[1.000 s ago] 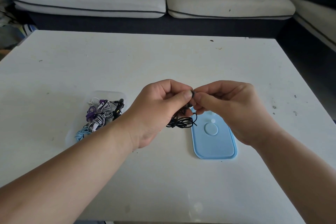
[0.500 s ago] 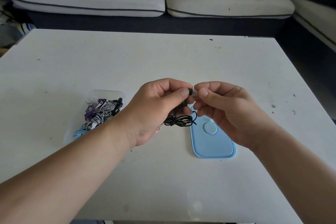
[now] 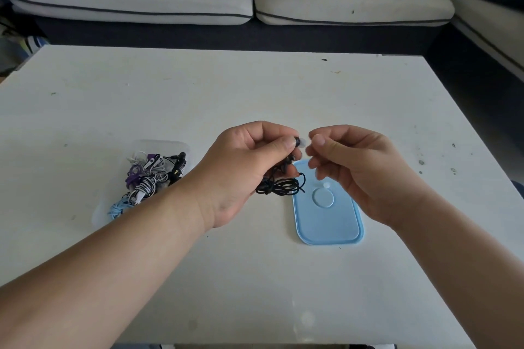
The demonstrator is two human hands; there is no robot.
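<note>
The work looks about midway. The left hand (image 3: 243, 167), at the centre of the frame, grasps a pair of black earphones (image 3: 280, 185). Thumb and forefinger pinch one bud, which carries a pale translucent eartip (image 3: 302, 142) on its end, so that tip seems fitted. The right hand (image 3: 360, 170) sits just right of the tip, apart from it, with its fingers curled and thumb near forefinger. Nothing shows between them, so it reads as clenched on air.

A second small translucent eartip (image 3: 326, 185) lies on the blue lid (image 3: 329, 221) at centre right, which suggests the other bud remains to be done. After that the earphones probably join the other coiled sets in the clear container (image 3: 158, 147) at centre left, and the lid goes on.

The earphone cable is thin, black and wound into a tight bundle knotted round its middle. It hangs below the left palm, above the white table (image 3: 255, 88) and over the lid's near-left edge.
</note>
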